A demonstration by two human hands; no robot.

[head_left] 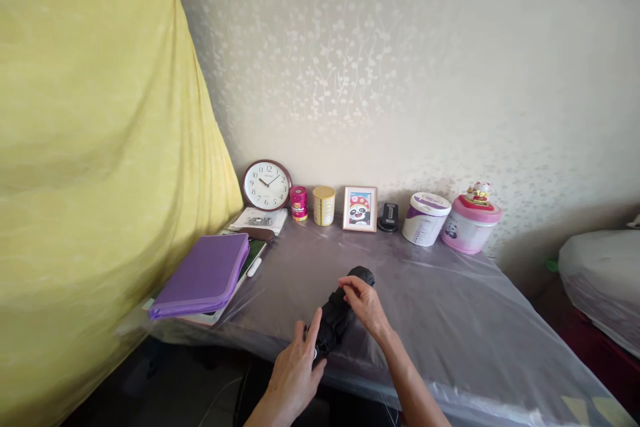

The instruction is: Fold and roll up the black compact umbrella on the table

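Observation:
A black folded umbrella [333,323] lies slantwise at the near edge of the table, its far end pointing up and to the right. My left hand [296,373] is at its near end, with the umbrella between the thumb and the outstretched forefinger. Something small and shiny shows beside that thumb. Over the upper part of the umbrella, my right hand [364,303] pinches with thumb and forefinger at the black fabric or strap. What exactly sits between those fingertips is too small to make out.
A plastic-covered table [450,327] carries a purple folder [203,273] at left. Along the wall stand a clock [267,185], a pink can [299,203], a yellow can [324,206], a picture frame [360,209], a black stand [389,217], and two tubs [425,219]. A yellow curtain [100,147] hangs left.

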